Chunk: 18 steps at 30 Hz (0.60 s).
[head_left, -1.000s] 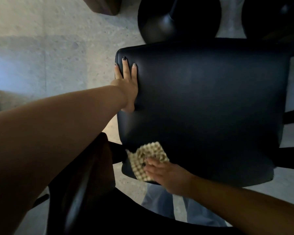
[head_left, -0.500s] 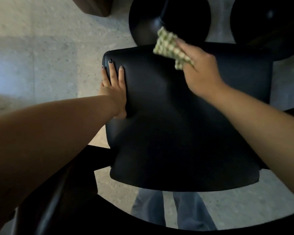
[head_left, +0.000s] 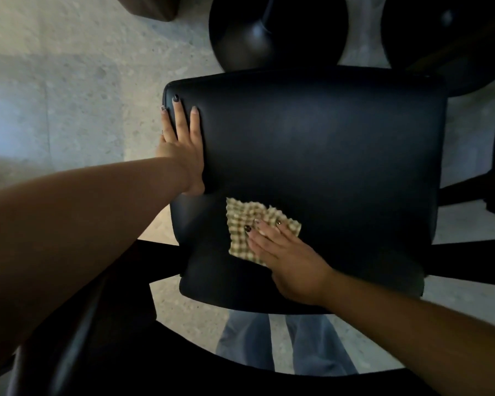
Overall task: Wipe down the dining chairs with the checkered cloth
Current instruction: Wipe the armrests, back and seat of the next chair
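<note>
- My right hand (head_left: pixel 286 252) lies flat on the cloth (head_left: pixel 249 224), low and a bit left of the middle of the frame. My fingers (head_left: pixel 259 240) are straight and push down. I am not pinching it.
- The cloth is a small checkered square. It lies spread out on the seat (head_left: pixel 326 152), near the edge closest to me. About half of it peeks out past my fingertips.
- I think the cloth is soft, thin and light. It would bunch up or slip out if I pushed on just one corner. So a flat palm in the middle looks like the best hold for sliding it. To lift it, I would pinch it at an edge.
- My left hand (head_left: pixel 183 144) is open too. It rests flat on the left side of the seat, fingers straight and pointing up the frame. One finger hangs over the edge. I think it keeps the chair from moving.
- The seat is black, smooth and a little shiny. It looks padded and slick, so the cloth should glide easily.
- Past the seat, at the top of the frame, are two round dark things (head_left: pixel 269 32). I cannot tell what they are.
- The floor (head_left: pixel 55 95) is pale and speckled.
- My legs in blue trousers (head_left: pixel 312 344) show at the bottom, under a dark curved bar (head_left: pixel 255 375) that may be the chair back.
</note>
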Each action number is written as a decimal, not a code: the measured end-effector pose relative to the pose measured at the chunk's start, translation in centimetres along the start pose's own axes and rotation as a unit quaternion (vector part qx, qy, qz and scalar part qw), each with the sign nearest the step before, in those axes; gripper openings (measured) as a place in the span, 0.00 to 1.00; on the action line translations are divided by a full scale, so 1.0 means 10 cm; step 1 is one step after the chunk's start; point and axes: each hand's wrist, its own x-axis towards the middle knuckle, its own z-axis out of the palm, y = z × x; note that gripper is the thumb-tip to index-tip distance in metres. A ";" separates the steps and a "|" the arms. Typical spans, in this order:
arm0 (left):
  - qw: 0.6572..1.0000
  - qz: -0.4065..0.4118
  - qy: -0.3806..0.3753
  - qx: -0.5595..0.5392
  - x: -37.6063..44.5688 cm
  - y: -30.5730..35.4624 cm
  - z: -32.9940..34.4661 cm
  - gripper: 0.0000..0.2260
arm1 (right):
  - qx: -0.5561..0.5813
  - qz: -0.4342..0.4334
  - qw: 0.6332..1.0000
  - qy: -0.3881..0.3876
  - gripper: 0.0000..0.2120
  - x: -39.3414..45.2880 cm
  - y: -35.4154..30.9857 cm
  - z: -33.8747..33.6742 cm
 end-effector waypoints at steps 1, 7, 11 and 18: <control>1.000 0.001 0.003 -0.002 0.00 0.00 0.00 0.61 | 0.010 0.011 1.000 0.009 0.33 -0.01 -0.03 0.01; 1.000 -0.013 0.003 -0.019 -0.02 0.01 0.00 0.62 | -0.031 0.021 0.978 0.206 0.21 0.07 -0.09 -0.23; 0.999 -0.019 0.000 -0.027 -0.03 0.01 -0.03 0.61 | -0.135 0.063 0.979 0.140 0.28 0.21 0.02 -0.28; 0.999 -0.035 -0.020 -0.033 -0.07 0.02 -0.07 0.59 | -0.200 0.030 0.977 0.069 0.28 0.27 -0.07 -0.11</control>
